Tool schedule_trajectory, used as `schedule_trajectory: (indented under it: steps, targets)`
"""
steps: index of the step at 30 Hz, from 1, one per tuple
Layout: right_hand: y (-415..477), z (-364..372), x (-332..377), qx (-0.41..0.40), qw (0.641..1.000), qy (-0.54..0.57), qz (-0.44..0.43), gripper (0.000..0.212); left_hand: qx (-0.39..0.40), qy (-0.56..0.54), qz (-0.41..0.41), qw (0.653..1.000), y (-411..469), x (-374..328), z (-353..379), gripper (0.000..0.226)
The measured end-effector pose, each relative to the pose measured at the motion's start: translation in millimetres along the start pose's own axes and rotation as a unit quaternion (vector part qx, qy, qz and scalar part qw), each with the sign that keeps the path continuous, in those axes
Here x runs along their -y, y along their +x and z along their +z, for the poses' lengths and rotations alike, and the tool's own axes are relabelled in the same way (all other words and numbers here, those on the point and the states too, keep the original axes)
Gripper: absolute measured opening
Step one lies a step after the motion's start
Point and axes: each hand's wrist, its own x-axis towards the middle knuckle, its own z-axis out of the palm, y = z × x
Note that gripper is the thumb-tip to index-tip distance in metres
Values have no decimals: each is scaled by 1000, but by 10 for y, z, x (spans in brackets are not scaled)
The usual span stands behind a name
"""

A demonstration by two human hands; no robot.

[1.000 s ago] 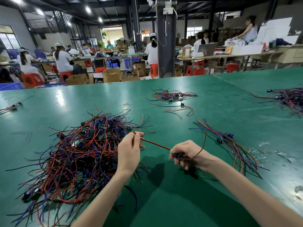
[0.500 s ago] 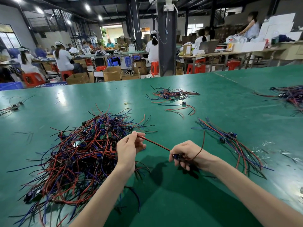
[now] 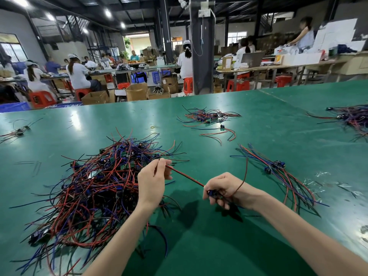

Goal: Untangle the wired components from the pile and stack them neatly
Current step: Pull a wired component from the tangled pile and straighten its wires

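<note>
Near the middle of the green table (image 3: 199, 246), the person's two hands hold one wired component stretched between them. The left hand (image 3: 152, 180) pinches the free end of a red-and-black wire (image 3: 185, 176) between thumb and fingertips, raised over the near edge of the pile. From there the wire runs taut toward 4 o'clock into the right hand (image 3: 223, 188), whose fingers are curled round the small blue component (image 3: 212, 193) at the wire's other end. A second, thinner wire loops up from this hand toward 12 o'clock and back across the wrist (where it ends cannot be made out).

The tangled pile (image 3: 95, 184) of red, blue and black wires lies at 9 o'clock from the left hand, spreading down toward 7 o'clock beside the forearm. At 2 o'clock from the right hand, apart from it, lies the sorted stack (image 3: 276, 168), its blue components bunched together and its wires fanned toward 5 o'clock.

Farther off, a smaller tangle (image 3: 207, 116) sits at 12 o'clock, another bundle (image 3: 352, 118) at 2 o'clock by the table's right edge, and a few stray pieces (image 3: 17, 131) at 10 o'clock.
</note>
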Motion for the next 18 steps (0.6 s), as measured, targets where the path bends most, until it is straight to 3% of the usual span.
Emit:
schedule_trajectory:
  steps: [3,6,10,14,16,18]
  targets:
    - [4,6,-30,-8,1000,6,5,30,23,-156,-108,982,13,-43,14,30]
    - [6,6,-36,-11,1000,8,3,30,50,-281,-183,941,5,-96,5,29]
    - [-6,19,-47,-16,1000,13,0,22,71,-335,-229,911,29,-108,-10,28]
    - [-5,16,-72,-24,1000,12,-1,26,47,-218,-164,961,5,-60,17,29]
    - [-4,22,-74,-24,1000,10,3,28,28,-70,-60,995,-10,-16,9,28]
    - [-5,29,-74,-25,1000,6,6,28,13,114,94,989,-18,15,-33,25]
